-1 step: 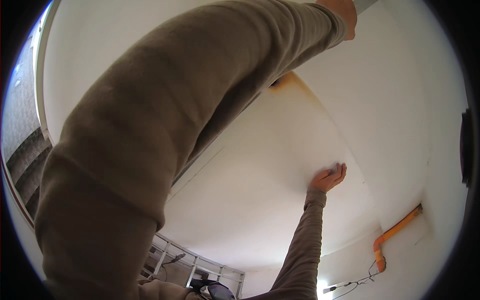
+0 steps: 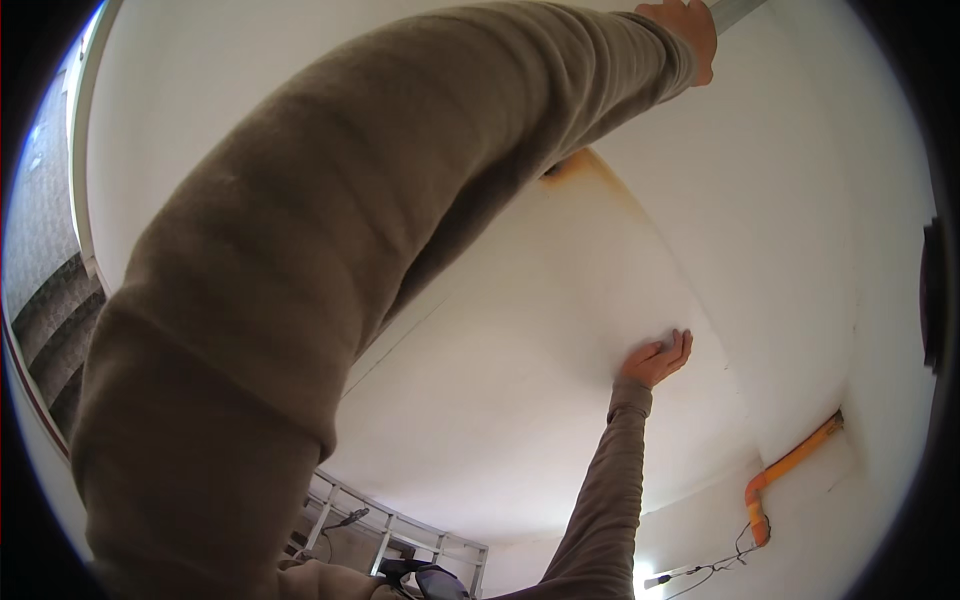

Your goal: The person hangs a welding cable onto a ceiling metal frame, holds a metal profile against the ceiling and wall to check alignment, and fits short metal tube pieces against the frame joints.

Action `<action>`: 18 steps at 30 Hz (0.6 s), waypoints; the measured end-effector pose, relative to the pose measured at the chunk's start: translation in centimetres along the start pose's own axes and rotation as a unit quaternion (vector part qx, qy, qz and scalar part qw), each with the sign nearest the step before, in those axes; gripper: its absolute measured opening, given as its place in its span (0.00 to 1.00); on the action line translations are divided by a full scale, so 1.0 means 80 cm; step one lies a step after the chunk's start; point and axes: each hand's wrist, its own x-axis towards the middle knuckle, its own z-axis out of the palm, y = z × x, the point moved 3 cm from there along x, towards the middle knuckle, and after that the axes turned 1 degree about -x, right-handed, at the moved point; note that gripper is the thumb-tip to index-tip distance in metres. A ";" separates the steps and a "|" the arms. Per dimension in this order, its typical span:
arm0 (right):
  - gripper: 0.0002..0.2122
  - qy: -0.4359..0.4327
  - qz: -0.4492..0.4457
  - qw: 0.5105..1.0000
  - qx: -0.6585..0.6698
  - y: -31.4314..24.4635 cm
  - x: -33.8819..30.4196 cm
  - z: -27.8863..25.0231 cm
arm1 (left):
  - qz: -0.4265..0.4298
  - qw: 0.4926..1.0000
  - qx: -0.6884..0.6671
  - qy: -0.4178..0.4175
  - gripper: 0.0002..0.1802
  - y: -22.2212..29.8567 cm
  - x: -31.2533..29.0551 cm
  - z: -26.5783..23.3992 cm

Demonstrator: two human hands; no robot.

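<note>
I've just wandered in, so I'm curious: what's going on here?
A person's two brown sleeves stretch in front of a white surface. The left hand is at a grey strip, mostly hidden; its grip is unclear. The right hand is open, loosely curled, at the white surface; whether it touches, I can't tell.

Bent orange pipe (image 2: 798,458), dark cable (image 2: 690,572) near its lower end, pale metal frame (image 2: 383,544) lower down
</note>
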 end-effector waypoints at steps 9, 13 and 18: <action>0.19 0.000 -0.010 0.999 -0.037 0.003 -0.002 -0.001 | 0.242 0.924 -0.287 -0.071 0.25 -0.022 0.016 0.025; 0.19 -0.004 -0.020 0.999 -0.040 0.003 -0.003 0.003 | 0.240 0.922 -0.296 -0.066 0.23 -0.020 0.018 0.024; 0.19 0.000 -0.014 0.999 -0.029 -0.001 -0.002 0.003 | 0.226 0.927 -0.287 -0.079 0.22 -0.022 0.016 0.022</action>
